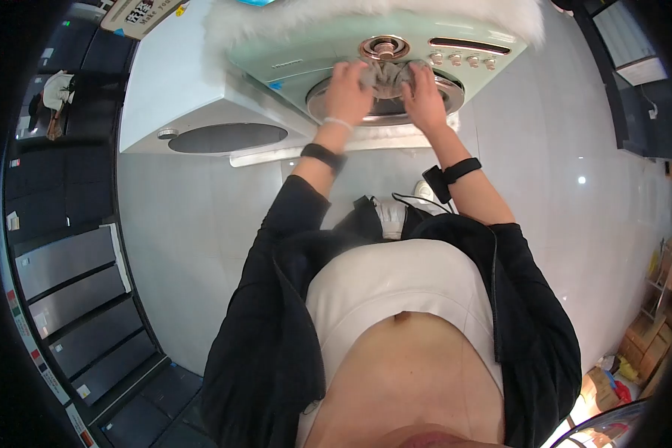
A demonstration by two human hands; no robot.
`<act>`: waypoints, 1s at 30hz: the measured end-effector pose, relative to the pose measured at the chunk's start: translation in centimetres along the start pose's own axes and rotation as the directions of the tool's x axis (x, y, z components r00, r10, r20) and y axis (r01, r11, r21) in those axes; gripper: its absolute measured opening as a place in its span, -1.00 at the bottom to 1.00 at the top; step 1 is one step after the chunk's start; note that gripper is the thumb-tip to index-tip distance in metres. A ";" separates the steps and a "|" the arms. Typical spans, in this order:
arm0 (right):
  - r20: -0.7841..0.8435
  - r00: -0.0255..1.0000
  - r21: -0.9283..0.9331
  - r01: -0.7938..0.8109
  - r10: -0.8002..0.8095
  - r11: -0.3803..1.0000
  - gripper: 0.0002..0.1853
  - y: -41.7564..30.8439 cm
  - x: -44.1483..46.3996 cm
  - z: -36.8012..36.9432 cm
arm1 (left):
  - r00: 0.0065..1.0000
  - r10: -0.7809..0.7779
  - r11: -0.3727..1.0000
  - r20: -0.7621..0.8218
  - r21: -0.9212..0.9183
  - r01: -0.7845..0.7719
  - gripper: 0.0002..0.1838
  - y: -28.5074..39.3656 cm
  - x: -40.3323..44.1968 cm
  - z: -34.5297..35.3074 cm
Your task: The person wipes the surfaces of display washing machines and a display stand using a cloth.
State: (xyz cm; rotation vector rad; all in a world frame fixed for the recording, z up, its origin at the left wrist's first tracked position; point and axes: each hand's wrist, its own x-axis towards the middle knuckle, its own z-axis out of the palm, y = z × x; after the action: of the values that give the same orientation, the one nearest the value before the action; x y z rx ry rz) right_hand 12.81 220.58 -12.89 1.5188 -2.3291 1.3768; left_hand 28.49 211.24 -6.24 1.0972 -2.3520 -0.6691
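Observation:
A grey cloth point(388, 79) is stretched between my two hands, in front of the mint-green washing machine point(306, 71). My left hand point(349, 93) grips its left end, slightly smeared by motion, while my right hand point(424, 97) has its fingers closed on the right end. Behind and below the cloth is the machine's round door point(384, 118) with a shiny metal rim, partly hidden by hands and cloth. Just above the cloth sits a copper-coloured dial point(384, 48). Several small knobs point(470, 61) line the panel to its right.
A white appliance point(194, 104) with a dark oval window stands at the left. White fur point(455, 15) covers the green machine's top. Dark shelving point(75, 269) runs along the left side. Cardboard boxes point(649, 336) lie at the right edge, on the pale tiled floor point(567, 216).

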 end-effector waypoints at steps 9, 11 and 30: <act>0.306 0.952 -0.469 0.130 0.023 0.874 -0.44 -5.8 -1.1 4.7 | 0.998 0.052 0.964 -0.020 0.262 -0.045 -0.31 -5.3 -2.4 3.2; 0.336 0.940 -0.428 0.210 -0.061 0.879 -0.47 -7.2 -1.5 5.7 | 0.994 -0.052 0.987 -0.095 0.147 0.066 -0.32 -6.9 -2.6 3.3; 0.198 0.980 -0.108 0.009 0.013 0.994 -0.25 5.7 -1.8 -2.5 | 0.956 0.280 0.875 0.091 0.386 -0.293 -0.46 2.7 -1.5 10.2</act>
State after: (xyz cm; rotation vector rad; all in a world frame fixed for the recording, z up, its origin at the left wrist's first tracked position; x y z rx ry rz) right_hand 8.47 224.32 -15.89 1.6930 -2.4722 1.1240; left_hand 21.90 216.34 -12.83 0.8598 -2.6767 -0.1013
